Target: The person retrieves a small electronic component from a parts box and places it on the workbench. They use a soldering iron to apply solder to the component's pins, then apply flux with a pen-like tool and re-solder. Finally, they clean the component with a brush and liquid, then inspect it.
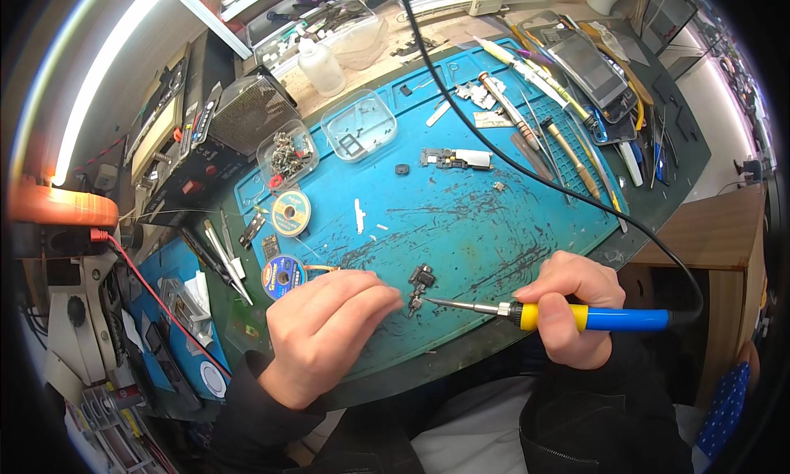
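Note:
My right hand [573,305] grips a soldering iron [605,317] with a blue and yellow handle. Its thin metal tip reaches left to a small dark electronic part [420,286] lying on the blue work mat [485,235]; whether the two touch is hard to tell. Just left of that part hovers my left hand [333,330], fingers pressed together in a pinch; what they hold, if anything, is hidden. Behind its knuckles, a copper-coloured strip [321,267] runs out beside a blue spool [284,276]. A spool of thin wire [290,213] lies a little farther off.
A black cable [469,116] arcs across the mat to the iron. Farther back are a clear tray [360,125], a box of screws [288,155], a white bottle [321,67] and a circuit module [457,159]. Screwdrivers [510,99] and phone parts [588,67] crowd the far right.

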Demonstrator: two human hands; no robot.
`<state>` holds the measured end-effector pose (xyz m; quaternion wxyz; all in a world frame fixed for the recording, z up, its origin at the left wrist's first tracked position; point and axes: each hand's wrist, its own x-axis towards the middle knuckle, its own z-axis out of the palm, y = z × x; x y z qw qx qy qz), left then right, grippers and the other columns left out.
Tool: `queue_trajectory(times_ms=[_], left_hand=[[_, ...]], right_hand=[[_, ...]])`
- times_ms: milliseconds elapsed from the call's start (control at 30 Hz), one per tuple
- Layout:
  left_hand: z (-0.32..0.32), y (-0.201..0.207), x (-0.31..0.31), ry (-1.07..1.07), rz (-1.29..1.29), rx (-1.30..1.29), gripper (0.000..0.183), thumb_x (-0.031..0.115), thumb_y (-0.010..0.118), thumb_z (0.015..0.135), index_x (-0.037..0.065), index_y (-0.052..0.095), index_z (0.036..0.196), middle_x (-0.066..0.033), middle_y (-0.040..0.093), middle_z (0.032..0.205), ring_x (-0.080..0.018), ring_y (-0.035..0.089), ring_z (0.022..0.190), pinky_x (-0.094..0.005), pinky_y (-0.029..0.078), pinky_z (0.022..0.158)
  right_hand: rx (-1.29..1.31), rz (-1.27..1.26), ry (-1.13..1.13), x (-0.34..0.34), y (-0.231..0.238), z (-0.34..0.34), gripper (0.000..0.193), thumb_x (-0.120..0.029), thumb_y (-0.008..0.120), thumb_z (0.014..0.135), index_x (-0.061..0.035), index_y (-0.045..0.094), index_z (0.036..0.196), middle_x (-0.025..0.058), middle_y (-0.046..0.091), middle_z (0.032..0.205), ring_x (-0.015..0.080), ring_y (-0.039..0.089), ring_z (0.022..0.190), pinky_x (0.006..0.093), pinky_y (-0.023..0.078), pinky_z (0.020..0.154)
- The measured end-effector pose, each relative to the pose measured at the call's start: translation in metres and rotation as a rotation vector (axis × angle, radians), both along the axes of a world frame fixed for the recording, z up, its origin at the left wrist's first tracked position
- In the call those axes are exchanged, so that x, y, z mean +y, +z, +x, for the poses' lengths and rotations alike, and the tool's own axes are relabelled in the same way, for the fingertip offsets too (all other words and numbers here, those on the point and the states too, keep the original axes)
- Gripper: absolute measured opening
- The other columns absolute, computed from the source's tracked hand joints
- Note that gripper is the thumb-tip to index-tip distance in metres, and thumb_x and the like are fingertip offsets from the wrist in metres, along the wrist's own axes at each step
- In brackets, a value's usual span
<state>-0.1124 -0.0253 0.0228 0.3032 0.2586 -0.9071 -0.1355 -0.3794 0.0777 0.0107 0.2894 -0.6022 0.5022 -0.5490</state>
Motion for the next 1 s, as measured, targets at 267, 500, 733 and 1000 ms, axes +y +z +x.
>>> queue_trajectory(times_ms=[267, 500, 733, 1000], left_hand=[[-0.0024, 0.0003, -0.0013, -0.047, -0.053, -0.048, 0.021, 0.004, 0.083, 0.074, 0.006, 0.076, 0.094, -0.0066, 0.074, 0.089, -0.0249, 0.076, 0.085, -0.0348, 0.062, 0.072], [-0.0032, 0.0014, -0.0012, -0.052, -0.053, -0.058, 0.022, 0.005, 0.081, 0.073, 0.006, 0.077, 0.094, -0.0062, 0.075, 0.090, -0.0245, 0.076, 0.085, -0.0346, 0.062, 0.073], [-0.0036, 0.0006, -0.0022, -0.049, -0.052, -0.064, 0.022, 0.005, 0.081, 0.072, 0.007, 0.077, 0.094, -0.0057, 0.075, 0.090, -0.0241, 0.075, 0.084, -0.0340, 0.062, 0.071], [-0.0048, 0.0013, -0.0022, -0.048, -0.057, -0.068, 0.022, 0.007, 0.080, 0.072, 0.007, 0.077, 0.093, -0.0052, 0.075, 0.090, -0.0234, 0.075, 0.084, -0.0336, 0.061, 0.071]], right_hand=[[-0.009, 0.005, 0.018, -0.0024, -0.0007, 0.0018, 0.005, -0.005, 0.075, 0.089, -0.0022, 0.076, 0.094, 0.0106, 0.073, 0.075, 0.0182, 0.070, 0.061, 0.0300, 0.054, 0.056], [0.015, 0.016, 0.023, -0.0016, 0.0013, 0.0018, 0.005, -0.007, 0.076, 0.090, -0.0038, 0.076, 0.095, 0.0094, 0.074, 0.077, 0.0188, 0.071, 0.062, 0.0304, 0.054, 0.057], [0.025, 0.017, 0.025, -0.0028, 0.0009, 0.0024, 0.005, -0.007, 0.077, 0.090, -0.0046, 0.076, 0.094, 0.0086, 0.074, 0.076, 0.0188, 0.071, 0.062, 0.0305, 0.054, 0.057], [0.020, 0.022, 0.018, -0.0029, 0.0014, 0.0031, 0.004, -0.008, 0.077, 0.090, -0.0051, 0.076, 0.093, 0.0079, 0.074, 0.076, 0.0185, 0.071, 0.062, 0.0303, 0.054, 0.057]])
